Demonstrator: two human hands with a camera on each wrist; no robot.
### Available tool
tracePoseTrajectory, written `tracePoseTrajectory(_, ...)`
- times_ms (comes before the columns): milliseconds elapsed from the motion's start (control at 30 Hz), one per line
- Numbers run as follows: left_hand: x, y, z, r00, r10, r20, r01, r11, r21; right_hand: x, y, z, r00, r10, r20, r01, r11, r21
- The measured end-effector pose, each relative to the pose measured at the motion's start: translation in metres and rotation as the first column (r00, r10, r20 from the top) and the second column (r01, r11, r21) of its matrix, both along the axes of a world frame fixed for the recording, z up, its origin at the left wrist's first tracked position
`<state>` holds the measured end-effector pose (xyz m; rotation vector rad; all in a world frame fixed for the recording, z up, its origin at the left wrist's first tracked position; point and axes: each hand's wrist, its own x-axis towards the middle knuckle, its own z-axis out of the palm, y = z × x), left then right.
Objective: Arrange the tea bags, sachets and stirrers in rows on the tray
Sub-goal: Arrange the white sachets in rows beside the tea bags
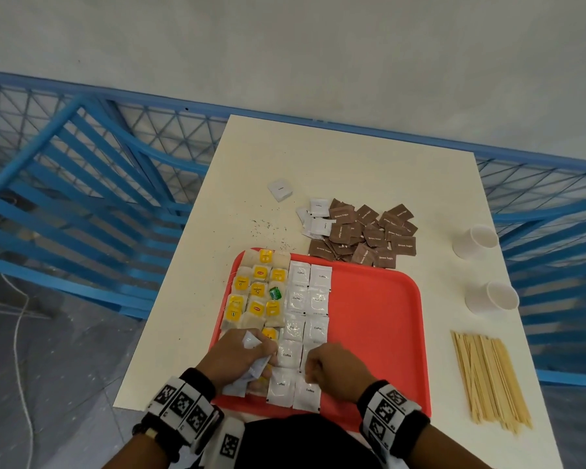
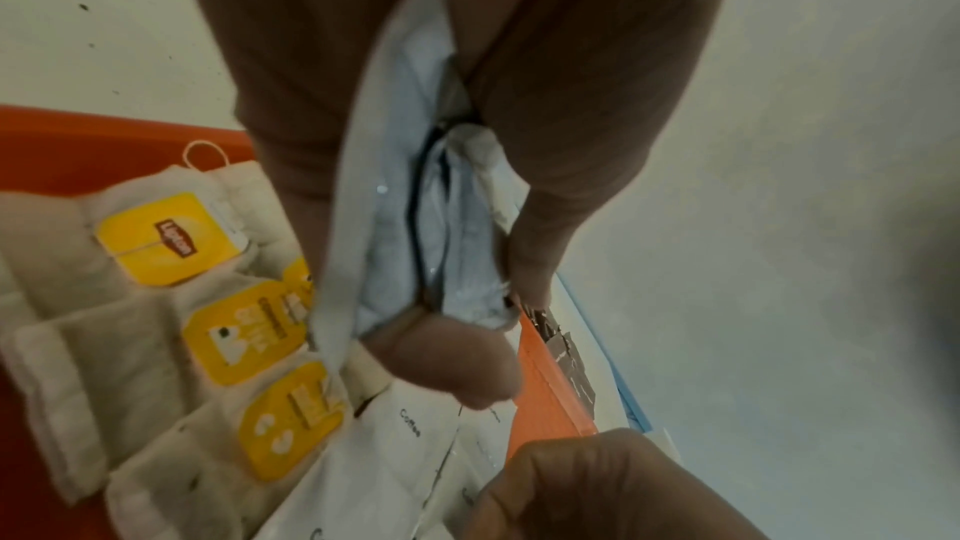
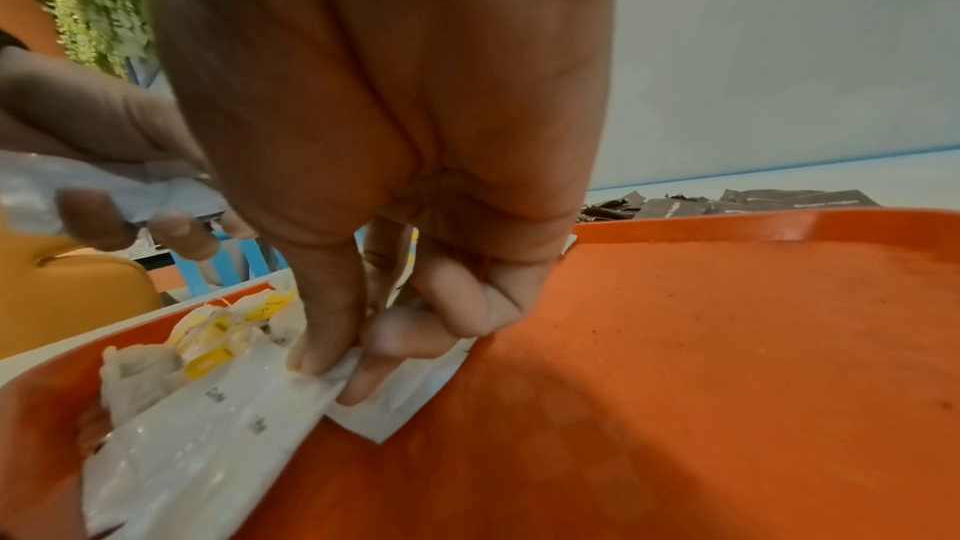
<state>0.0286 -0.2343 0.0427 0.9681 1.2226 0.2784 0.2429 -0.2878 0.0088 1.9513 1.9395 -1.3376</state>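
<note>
- The left wrist (image 1: 197,384) has a black cuff on it.
- Next to that cuff sits a band (image 1: 183,406) of white blocks with black square patterns.
- The right wrist (image 1: 374,394) has a black cuff too.
- It also has a white band (image 1: 389,412) with black square patterns.
- The person wears a black top (image 1: 285,441).
- Both hands are bare.

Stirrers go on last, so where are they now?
In the head view the stirrers lie in a bundle on the table, off the tray to its right, nearer than the two cups.
</note>
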Motion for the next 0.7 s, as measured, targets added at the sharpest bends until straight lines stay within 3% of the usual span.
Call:
tracePoseTrajectory(200,0.002,0.003,0.009,0.991,0.038,0.127,-0.025,0.994,-0.105,-0.001,-0.005,-0.001,0.997,0.007,0.071,-0.012,0.998,0.061)
tracePoseTrajectory(300,-0.001,0.005,0.010,0.971,0.076,0.226,-0.022,0.972,-0.232,0.005,0.003,0.013,0.997,-0.053,-0.049,0.058,0.992,0.116)
tracePoseTrajectory(367,-0.003,0.006,0.012,0.951,0.060,0.304,0.012,0.973,-0.230,0.009,0.013,0.026,0.970,-0.161,-0.182,0.195,0.963,0.188)
tracePoseTrajectory(467,0.002,0.009,0.022,0.939,0.021,0.343,0.043,0.983,-0.179,0.007,0.029,0.060,0.894,-0.270,-0.357,0.373,0.890,0.260)
tracePoseTrajectory(600,0.020,0.015,0.039,0.977,-0.149,0.152,0.138,0.987,0.078,-0.001,0.038,0.085,0.855,-0.240,-0.459,0.352,0.919,0.176)
tracePoseTrajectory(700,0.029,0.016,0.049,0.972,-0.109,0.208,0.079,0.986,0.146,0.005,0.039,0.088,0.797,-0.317,-0.515,0.445,0.883,0.146)
